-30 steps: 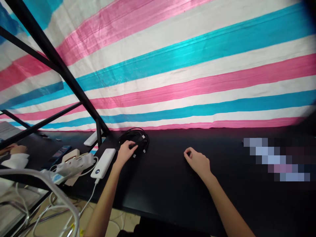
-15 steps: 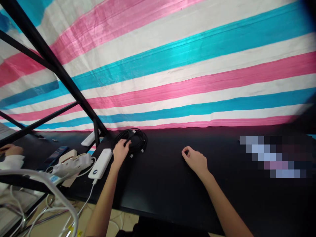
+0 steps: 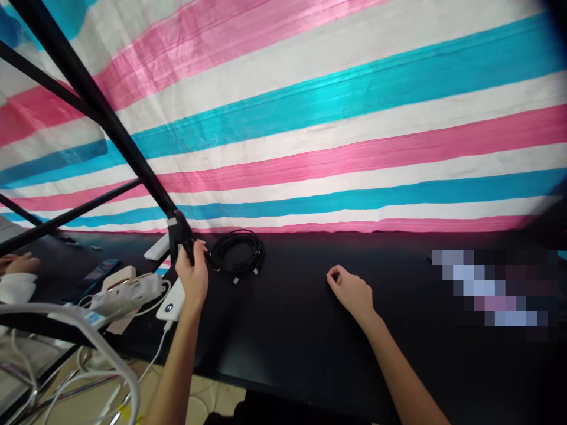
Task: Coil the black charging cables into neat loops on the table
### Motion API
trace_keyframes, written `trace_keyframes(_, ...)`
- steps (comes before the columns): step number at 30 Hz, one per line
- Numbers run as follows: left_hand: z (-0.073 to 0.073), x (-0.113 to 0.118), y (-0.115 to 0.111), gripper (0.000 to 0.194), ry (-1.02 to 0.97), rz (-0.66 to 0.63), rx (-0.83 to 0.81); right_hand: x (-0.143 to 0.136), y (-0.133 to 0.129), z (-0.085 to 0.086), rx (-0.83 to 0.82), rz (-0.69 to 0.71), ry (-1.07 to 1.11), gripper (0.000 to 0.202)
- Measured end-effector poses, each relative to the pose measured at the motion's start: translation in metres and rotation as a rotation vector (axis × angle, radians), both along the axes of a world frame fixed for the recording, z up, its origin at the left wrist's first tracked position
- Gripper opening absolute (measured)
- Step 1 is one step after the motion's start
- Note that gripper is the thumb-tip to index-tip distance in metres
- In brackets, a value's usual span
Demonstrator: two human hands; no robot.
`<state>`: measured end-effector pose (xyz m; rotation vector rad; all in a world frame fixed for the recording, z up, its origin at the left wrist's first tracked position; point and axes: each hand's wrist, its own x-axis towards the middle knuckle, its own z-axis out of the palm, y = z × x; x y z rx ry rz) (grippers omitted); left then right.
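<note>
On the black tabletop (image 3: 287,336), the left hand (image 3: 193,276) pinches a small black cord bunch (image 3: 178,231).

Near the black pole (image 3: 128,150), the cord bunch is up between the thumb and fingers, with a pale end at its top. A round coil of black cords (image 3: 217,252) lies just beside that hand, with small pale plugs (image 3: 235,281) poking out. The white box (image 3: 172,306) with a white cord is partly under the hand. The right hand (image 3: 353,290) rests well apart, thumb and finger tips pressed together; I can't see anything in them. The bunch looks light and bendy, and may flop or slip loose. The thick middle seems best to hold, since pulling the thin ends could hurt them.
</note>
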<state>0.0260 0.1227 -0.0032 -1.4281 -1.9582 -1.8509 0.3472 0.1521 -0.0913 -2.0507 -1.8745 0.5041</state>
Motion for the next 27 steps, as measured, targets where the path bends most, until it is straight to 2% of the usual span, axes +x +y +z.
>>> trace_keyframes(1,0.001,0.01,-0.005,0.03,0.0,-0.076,-0.015,0.0,0.0,0.0,0.0,-0.003,0.004,0.018)
trace_keyframes(3,0.0,0.032,-0.017,0.025,-0.024,-0.318,-0.079,0.0,0.0,0.0,0.004,-0.008,0.016,0.018)
trace_keyframes(6,-0.01,0.068,-0.034,0.032,-0.121,-0.618,-0.24,0.0,-0.001,0.0,0.015,-0.015,0.045,0.017)
trace_keyframes(9,-0.026,0.1,-0.049,0.036,-0.091,-0.814,-0.388,0.0,-0.001,0.0,0.032,-0.02,0.114,0.015)
trace_keyframes(12,-0.042,0.125,-0.061,0.035,-0.132,-0.956,-0.483,-0.001,-0.002,0.0,0.068,-0.01,0.245,0.02)
trace_keyframes(17,-0.06,0.151,-0.074,0.034,-0.25,-1.067,-0.569,-0.01,-0.003,0.002,0.119,0.116,0.578,0.053)
trace_keyframes(21,-0.067,0.166,-0.079,0.037,-0.363,-1.076,-0.563,-0.015,-0.005,0.005,-0.034,0.241,0.966,0.074)
trace_keyframes(24,-0.068,0.173,-0.078,0.041,-0.435,-1.098,-0.556,-0.014,-0.008,0.009,-0.155,0.298,1.292,0.069)
trace_keyframes(27,-0.065,0.173,-0.076,0.039,-0.41,-1.117,-0.589,-0.01,-0.012,0.014,-0.172,0.343,1.411,0.055)
